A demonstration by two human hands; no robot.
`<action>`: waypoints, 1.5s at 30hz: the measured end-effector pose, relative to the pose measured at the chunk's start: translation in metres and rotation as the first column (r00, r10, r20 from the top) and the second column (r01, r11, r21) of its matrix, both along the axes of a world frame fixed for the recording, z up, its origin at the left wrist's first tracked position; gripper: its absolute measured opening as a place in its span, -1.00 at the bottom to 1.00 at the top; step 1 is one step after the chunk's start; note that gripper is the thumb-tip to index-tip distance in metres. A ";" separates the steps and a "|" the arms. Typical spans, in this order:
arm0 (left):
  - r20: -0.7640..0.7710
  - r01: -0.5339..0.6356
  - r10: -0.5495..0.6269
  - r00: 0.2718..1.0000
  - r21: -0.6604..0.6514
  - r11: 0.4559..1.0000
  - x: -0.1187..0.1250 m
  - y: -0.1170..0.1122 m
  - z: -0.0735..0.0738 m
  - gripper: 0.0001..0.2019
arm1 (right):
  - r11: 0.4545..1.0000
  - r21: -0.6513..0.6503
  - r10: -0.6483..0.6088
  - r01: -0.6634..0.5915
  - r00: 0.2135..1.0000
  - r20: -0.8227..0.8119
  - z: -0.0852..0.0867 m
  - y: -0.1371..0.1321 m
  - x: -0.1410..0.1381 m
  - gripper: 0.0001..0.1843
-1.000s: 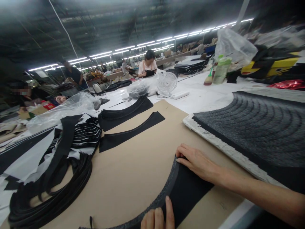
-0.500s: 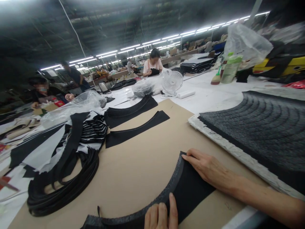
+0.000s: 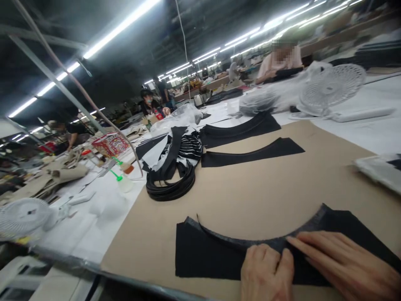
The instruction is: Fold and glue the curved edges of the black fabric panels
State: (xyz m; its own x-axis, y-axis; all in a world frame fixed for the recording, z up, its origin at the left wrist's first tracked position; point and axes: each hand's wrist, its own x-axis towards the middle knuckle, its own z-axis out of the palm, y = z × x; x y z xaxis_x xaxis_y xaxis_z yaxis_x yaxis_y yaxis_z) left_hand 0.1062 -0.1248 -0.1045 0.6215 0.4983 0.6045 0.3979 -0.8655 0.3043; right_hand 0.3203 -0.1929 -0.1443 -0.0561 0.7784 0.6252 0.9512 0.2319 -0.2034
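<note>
A curved black fabric piece point(image 3: 203, 257) lies on a brown cardboard sheet point(image 3: 250, 196) at the near table edge. A thin dark trim strip point(image 3: 238, 241) runs along its inner curve. My left hand point(image 3: 266, 274) rests on the piece at the trim, fingers curled and pressed together on the edge. Right beside it, my right hand point(image 3: 344, 263) lies flat on the fabric with fingers stretched out toward the left hand, fingertips touching the trim.
Further back on the cardboard lie two curved black pieces point(image 3: 250, 156) and a coil of black strips point(image 3: 171, 188). White fans point(image 3: 332, 85) point(image 3: 21, 215), green-capped bottles point(image 3: 123, 182), a red box point(image 3: 109, 144) and plastic bags stand around. Other people work at far tables.
The view has swung left and lower. My right hand has slid from the piece's far corner to beside my left hand at mid-curve; the left fingers have curled.
</note>
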 end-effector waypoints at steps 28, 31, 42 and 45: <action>-0.553 -0.265 0.024 0.833 -0.360 0.894 -0.094 0.110 0.069 -0.93 | 0.947 -0.202 0.263 -0.248 0.963 0.050 0.054 0.044 -0.110 -0.45; -0.598 -0.297 0.003 0.802 -0.394 0.870 -0.092 0.110 0.076 -0.89 | 0.950 -0.184 0.266 -0.253 0.963 0.051 0.047 0.044 -0.109 -0.43; -0.243 -0.156 -0.233 0.942 -0.928 0.338 -0.062 0.105 0.118 -0.86 | 0.948 -0.220 0.226 -0.231 0.973 -0.048 0.062 0.042 -0.118 -0.79; -0.020 -0.005 -0.192 0.981 -0.997 0.075 -0.045 0.101 0.120 -0.75 | 0.962 -0.216 0.146 -0.169 0.982 -0.121 0.058 0.044 -0.126 -0.81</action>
State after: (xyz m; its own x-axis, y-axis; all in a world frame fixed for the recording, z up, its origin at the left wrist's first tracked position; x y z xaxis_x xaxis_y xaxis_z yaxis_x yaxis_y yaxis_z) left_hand 0.0611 -0.0234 0.0156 0.7235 0.5100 -0.4652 0.4538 0.1565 0.8773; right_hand 0.1938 -0.1484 -0.0863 -0.1338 0.8859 0.4442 0.8776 0.3141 -0.3622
